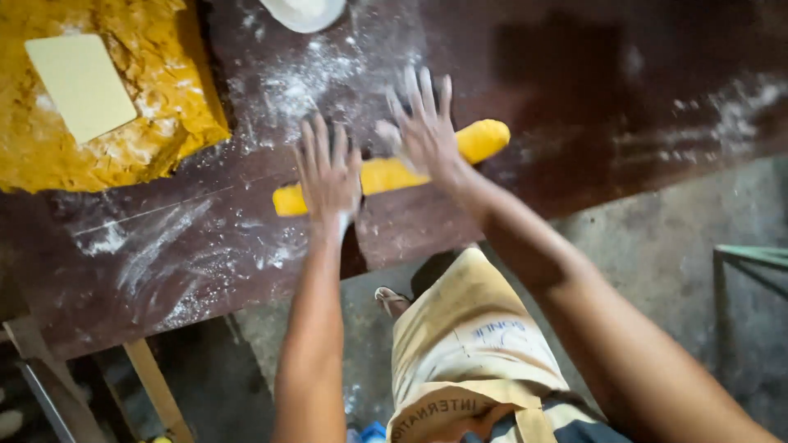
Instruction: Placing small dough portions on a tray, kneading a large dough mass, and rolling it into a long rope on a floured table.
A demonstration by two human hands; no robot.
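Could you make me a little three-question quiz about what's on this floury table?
1. True or false: both hands lie flat, fingers spread, on the long yellow dough roll.
2. What lies on the big yellow dough mass? A) pale flat rectangular scraper B) knife C) spoon
3. What dusts the dark brown wooden table?

Key:
1. True: the left hand and right hand press on it, open.
2. A, the pale flat rectangular scraper.
3. White flour.
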